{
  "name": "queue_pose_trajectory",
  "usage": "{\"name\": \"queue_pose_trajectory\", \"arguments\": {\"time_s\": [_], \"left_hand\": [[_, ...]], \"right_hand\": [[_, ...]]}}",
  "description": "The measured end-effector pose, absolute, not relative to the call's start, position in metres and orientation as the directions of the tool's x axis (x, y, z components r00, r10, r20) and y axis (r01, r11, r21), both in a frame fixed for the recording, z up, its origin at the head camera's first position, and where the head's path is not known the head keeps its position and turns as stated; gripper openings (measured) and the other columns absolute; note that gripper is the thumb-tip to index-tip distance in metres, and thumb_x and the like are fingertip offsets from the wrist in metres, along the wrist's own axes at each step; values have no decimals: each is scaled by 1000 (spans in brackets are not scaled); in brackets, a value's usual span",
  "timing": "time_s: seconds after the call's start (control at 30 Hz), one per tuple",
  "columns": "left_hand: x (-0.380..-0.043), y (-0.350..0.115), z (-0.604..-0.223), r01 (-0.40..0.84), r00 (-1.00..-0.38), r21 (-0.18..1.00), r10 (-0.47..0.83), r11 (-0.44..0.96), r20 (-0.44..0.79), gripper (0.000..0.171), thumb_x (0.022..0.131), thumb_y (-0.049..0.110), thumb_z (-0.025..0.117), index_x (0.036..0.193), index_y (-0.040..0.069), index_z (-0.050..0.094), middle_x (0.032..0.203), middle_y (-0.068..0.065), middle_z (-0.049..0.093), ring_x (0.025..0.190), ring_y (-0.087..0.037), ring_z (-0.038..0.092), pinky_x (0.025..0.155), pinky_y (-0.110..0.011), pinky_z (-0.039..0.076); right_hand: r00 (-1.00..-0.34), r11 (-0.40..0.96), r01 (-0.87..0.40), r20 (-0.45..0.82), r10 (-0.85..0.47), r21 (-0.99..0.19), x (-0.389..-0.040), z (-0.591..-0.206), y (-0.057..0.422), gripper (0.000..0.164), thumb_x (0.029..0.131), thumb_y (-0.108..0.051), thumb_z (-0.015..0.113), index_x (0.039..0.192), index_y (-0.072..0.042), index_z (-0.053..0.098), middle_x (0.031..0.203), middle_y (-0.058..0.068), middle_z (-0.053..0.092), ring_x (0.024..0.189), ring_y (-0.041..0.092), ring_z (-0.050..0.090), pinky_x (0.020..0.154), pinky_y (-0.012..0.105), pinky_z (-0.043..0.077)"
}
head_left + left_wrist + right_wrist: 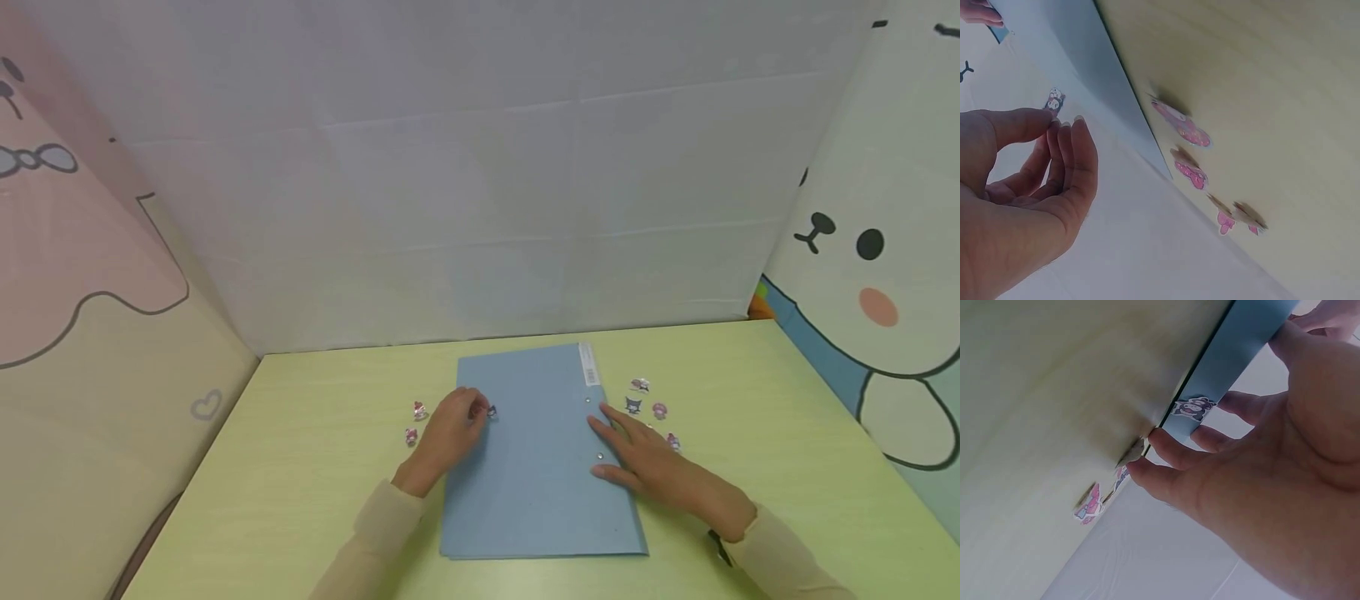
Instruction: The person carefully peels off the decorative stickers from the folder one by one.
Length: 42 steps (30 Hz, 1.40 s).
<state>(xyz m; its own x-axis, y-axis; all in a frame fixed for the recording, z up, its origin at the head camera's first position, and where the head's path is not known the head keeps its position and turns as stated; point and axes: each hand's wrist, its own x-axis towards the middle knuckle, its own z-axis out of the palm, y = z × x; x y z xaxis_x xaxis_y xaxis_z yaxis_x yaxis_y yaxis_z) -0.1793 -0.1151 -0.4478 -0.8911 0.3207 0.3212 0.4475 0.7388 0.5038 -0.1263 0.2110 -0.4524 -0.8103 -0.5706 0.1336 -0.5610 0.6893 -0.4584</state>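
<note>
A light blue file folder (532, 508) lies flat on the table, with a white label (589, 364) at its upper right corner. Over its left side, my left hand (452, 423) pinches a small character sticker (1055, 100) between thumb and fingertips. The sticker's free end sticks out past the fingertips. My right hand (651, 465) rests on the folder's right edge, fingers spread, near two small round studs (600, 456). Close to those fingers, another character sticker (1194, 409) overlaps the folder in the right wrist view.
Left of the folder are pink character stickers (419, 410). More stickers lie to its right, among them a dark-eared one (633, 405) and a pink one (659, 410). A pale cloth (480, 208) hangs behind the yellow-green table (300, 500).
</note>
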Motion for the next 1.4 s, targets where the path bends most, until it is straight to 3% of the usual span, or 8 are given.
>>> {"name": "queue_pose_trajectory", "arguments": {"time_s": [0.67, 1.4], "left_hand": [[-158, -144, -447, 387, -920, 501, 287, 774, 268, 5, 94, 0, 66, 92, 4, 67, 89, -2, 61, 84, -19, 59, 76, -35, 53], [-144, -166, -451, 429, -891, 440, 291, 789, 348, 13, 87, -5, 72, 88, 6, 65, 85, -1, 62, 81, -18, 58, 75, -34, 52]], "right_hand": [[-817, 695, -548, 120, -564, -464, -126, -452, 211, 69, 101, -39, 64, 154, 0, 43, 159, 28, 35, 141, 50, 38, 106, 67, 38], [-812, 690, -560, 137, -568, -459, -126, -453, 210, 68, 101, -38, 64, 153, 1, 44, 158, 29, 35, 140, 51, 40, 105, 67, 39]]}}
